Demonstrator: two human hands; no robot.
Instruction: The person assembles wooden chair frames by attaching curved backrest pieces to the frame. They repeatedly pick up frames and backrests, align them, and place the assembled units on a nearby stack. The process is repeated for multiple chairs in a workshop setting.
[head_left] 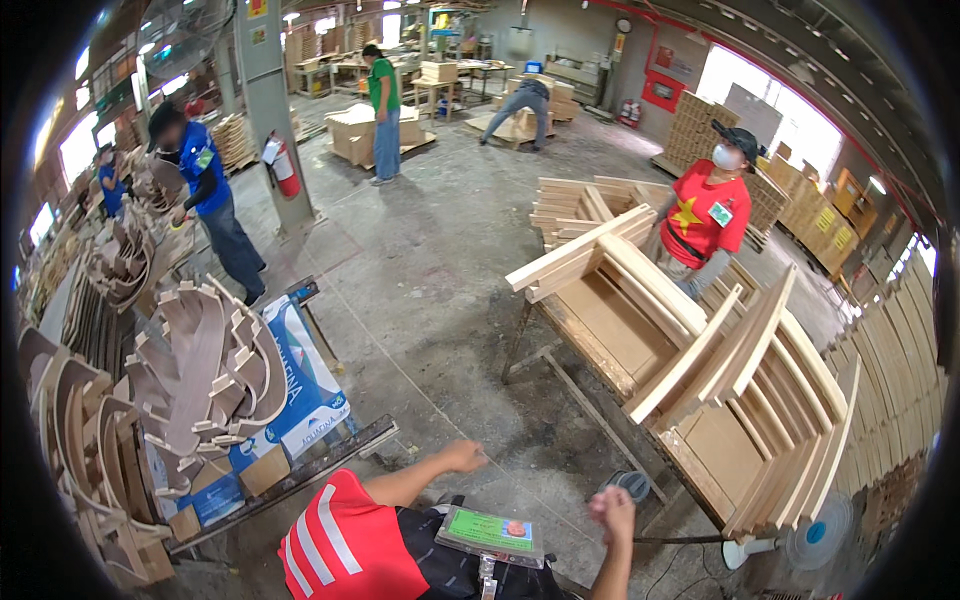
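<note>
My badge (pixel 490 531) hangs just under my chin. My left hand (pixel 465 456) hangs loosely curled, holding nothing, near the stacked curved wood pieces (pixel 205 365). My right hand (pixel 612 507) is a bare fist beside the workbench (pixel 600 345).

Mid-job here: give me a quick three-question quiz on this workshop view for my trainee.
1. True or false: the right hand is closed in a fist and holds nothing.
2. What stands on the floor nearest the right hand? A) the white fan B) the red fire extinguisher C) a ladder
3. Fill in: the left hand hangs over the bare concrete ____.

Key
1. True.
2. A. The extinguisher hangs far off on the pillar.
3. floor. The hand touches nothing, and the stack of curved wooden parts lies to its left.
</note>
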